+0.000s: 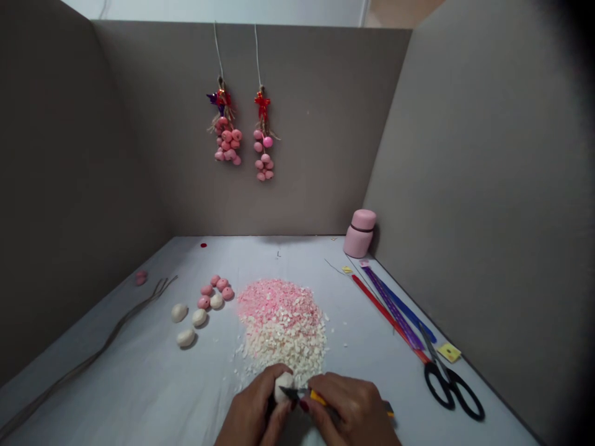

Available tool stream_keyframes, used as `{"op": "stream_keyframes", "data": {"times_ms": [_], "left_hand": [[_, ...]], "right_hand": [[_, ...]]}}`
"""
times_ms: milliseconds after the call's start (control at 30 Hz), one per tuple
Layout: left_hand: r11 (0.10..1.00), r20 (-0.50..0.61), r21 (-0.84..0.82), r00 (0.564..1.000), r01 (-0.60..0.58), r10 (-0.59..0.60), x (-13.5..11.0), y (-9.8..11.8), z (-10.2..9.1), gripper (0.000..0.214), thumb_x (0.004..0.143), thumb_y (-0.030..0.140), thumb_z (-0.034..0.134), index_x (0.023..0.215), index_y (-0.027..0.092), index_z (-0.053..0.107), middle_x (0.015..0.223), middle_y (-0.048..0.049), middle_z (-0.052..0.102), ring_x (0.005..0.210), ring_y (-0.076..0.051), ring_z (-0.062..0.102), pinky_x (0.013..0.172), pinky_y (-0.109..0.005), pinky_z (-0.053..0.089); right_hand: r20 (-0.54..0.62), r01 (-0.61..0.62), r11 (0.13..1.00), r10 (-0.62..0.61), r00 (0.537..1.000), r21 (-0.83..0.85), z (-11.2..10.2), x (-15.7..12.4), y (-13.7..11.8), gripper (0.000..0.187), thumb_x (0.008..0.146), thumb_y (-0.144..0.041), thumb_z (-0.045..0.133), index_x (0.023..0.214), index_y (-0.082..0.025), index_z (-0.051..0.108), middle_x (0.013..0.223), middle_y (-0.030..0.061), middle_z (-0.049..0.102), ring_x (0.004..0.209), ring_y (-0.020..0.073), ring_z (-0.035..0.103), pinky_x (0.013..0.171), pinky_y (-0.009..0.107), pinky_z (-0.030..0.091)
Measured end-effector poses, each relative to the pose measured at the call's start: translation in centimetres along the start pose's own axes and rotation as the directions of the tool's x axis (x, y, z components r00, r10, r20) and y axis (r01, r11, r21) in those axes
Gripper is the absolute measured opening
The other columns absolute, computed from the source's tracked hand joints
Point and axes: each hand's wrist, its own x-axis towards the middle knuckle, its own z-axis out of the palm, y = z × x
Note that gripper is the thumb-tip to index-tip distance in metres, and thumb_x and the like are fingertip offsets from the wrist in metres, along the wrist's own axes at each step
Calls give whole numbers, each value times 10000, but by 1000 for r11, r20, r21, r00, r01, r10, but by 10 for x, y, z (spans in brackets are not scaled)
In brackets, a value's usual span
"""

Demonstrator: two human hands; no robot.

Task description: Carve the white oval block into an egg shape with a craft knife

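Note:
At the near edge of the table my left hand (pixel 253 409) is closed around a small white foam-like ball (pixel 282 385), pinched between thumb and fingers. My right hand (pixel 351 406) grips a yellow and black utility knife (pixel 318 397), its dark blade lying against the ball's right side. Just beyond both hands spreads a heap of shavings (pixel 283 322), pink at the far side and white nearer me. To the left lie several white balls (pixel 186 338) and several pink balls (pixel 222 284). My palms hide part of the knife handle.
Black-handled scissors (pixel 446 387) and red, purple and blue ribbons (pixel 390 316) lie right. A pink flask (pixel 360 234) stands at the back right corner. Brown twine (pixel 111 334) runs along the left. Two strings of pink balls (pixel 227 137) hang before the grey back panel (pixel 316 124).

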Motion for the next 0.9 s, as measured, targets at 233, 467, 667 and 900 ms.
{"op": "stream_keyframes", "data": {"times_ms": [233, 467, 667, 900], "left_hand": [[1000, -41, -25, 999, 5, -6, 2, 7, -1, 213, 886, 364, 488, 976, 225, 622, 813, -15, 705, 723, -163, 630, 682, -228, 479], [999, -22, 31, 1000, 21, -21, 2, 13, -3, 198, 888, 343, 478, 955, 215, 613, 781, -15, 700, 682, -161, 627, 640, -230, 486], [984, 32, 179, 999, 12, -18, 1, 8, -3, 157, 882, 305, 441, 920, 211, 561, 760, -39, 693, 633, -171, 591, 609, -267, 477], [975, 47, 223, 999, 4, -15, 2, 8, -2, 182, 916, 324, 396, 886, 222, 544, 770, -46, 675, 672, -184, 604, 624, -279, 473]], "right_hand": [[-27, -128, 990, 127, 992, -53, -3, 2, 5, 288, 959, -282, 391, 733, -220, 559, 619, -10, 622, 531, 144, 607, 503, 238, 357], [-53, -93, 996, 92, 994, -10, -9, 5, 3, 314, 977, -291, 376, 729, -213, 552, 626, -2, 620, 539, 136, 599, 517, 223, 382], [-43, 52, 997, -54, 998, -56, 1, -1, -3, 352, 988, -313, 363, 739, -200, 585, 595, 5, 621, 507, 142, 602, 482, 251, 365], [-49, 23, 994, -28, 998, -109, 1, 0, 0, 329, 976, -286, 372, 740, -205, 586, 593, -2, 619, 498, 141, 600, 471, 259, 359]]}}
